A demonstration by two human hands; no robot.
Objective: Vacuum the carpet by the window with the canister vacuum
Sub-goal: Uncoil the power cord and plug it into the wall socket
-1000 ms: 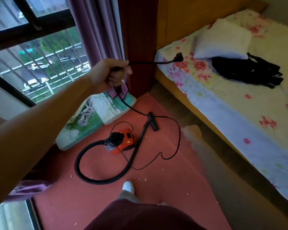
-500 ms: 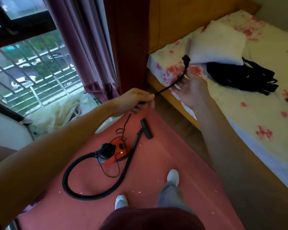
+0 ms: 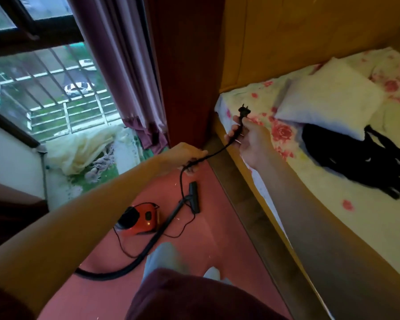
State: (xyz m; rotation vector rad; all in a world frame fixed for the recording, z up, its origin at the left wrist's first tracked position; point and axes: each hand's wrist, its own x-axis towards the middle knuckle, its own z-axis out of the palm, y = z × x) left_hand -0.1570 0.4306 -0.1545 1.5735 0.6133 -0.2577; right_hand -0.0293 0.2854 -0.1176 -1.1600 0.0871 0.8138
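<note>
the right hand [image 3: 249,137] had joined in, fingers curled round the cord [image 3: 217,153] under the plug [image 3: 243,111]. the left hand [image 3: 189,155] gripped it lower. the red vacuum [image 3: 141,219] sat unplugged on the carpet [image 3: 217,239]

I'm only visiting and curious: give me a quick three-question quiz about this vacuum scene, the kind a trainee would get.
1. True or false: the plug is in a wall socket.
2. Which hand holds the cord nearest the plug? A) left B) right
3. Fill in: the red canister vacuum stands on the ___.
Key: 1 false, it is held in the air. 2 B, the right hand; the left hand grips lower down. 3 carpet.
</note>
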